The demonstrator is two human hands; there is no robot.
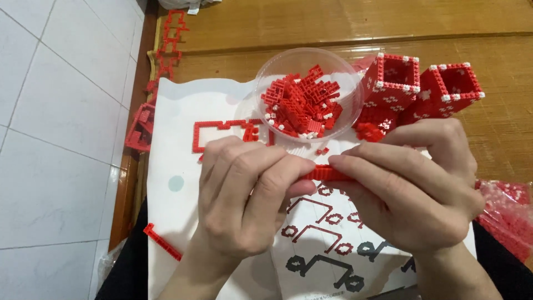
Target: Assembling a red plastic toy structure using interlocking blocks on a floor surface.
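My left hand (244, 200) and my right hand (411, 186) meet at the middle of the view, both pinching a thin red strip of tiny building bricks (325, 173) between their fingertips. The strip lies level, its ends hidden under my fingers. Just beyond it stands a clear plastic bowl (272, 72) holding several loose red and white bricks (302, 103). Under my hands lies a white instruction sheet (177, 161) with printed red and grey shapes.
Two hollow red square towers with white dots (397, 83) (452, 86) stand at the back right on the wooden surface. A flat red outline piece (214, 132) lies left of the bowl. More red assemblies (166, 44) line the left edge. A bag of red bricks (508, 214) is at right.
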